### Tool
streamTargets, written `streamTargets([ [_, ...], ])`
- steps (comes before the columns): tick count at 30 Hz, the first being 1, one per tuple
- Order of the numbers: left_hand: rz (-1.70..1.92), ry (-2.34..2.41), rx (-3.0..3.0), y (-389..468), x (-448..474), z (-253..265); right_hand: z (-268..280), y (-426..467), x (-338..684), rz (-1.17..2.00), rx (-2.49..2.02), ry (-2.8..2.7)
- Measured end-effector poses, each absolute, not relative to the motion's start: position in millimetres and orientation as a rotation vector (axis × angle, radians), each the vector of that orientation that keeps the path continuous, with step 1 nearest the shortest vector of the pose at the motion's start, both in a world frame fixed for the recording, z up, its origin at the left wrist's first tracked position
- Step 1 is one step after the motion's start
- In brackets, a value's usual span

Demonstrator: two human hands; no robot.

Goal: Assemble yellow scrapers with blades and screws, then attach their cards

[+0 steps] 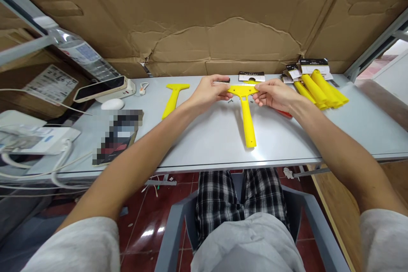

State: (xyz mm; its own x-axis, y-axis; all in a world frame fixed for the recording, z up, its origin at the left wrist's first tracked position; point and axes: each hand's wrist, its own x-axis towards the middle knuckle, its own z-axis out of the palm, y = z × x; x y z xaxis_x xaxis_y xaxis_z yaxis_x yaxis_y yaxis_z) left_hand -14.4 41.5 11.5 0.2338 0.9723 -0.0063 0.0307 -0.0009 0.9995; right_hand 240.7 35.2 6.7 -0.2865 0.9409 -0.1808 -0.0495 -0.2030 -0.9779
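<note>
Head camera: a yellow scraper (249, 125) is over the middle of the table (204, 144), its T-shaped head far and its handle pointing near, with a small square opening at the neck, a tiny hole at the handle's end and a pale strip along the far edge. The left hand (208, 91) and the right hand (276, 94) pinch the two ends of the head, hiding them. The right hand also covers most of a red thing (285, 114). A second scraper (172, 101) lies left, carded yellow handles (321, 87) far right, and a phone (100, 88) and a white mouse (112, 104) farther left.
</note>
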Motion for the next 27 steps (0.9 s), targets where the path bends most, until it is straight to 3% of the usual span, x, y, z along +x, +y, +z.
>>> streamTargets([
  [5, 0.88, 1.101, 1.262, 40.8, -12.9, 13.8, 6.5, 35.5, 240.1, 1.589, -1.136, -1.258],
  [27, 0.903, 1.12, 1.334, 38.6, -10.0, 7.1, 1.9, 34.7, 236.0, 1.624, -1.217, -1.271],
])
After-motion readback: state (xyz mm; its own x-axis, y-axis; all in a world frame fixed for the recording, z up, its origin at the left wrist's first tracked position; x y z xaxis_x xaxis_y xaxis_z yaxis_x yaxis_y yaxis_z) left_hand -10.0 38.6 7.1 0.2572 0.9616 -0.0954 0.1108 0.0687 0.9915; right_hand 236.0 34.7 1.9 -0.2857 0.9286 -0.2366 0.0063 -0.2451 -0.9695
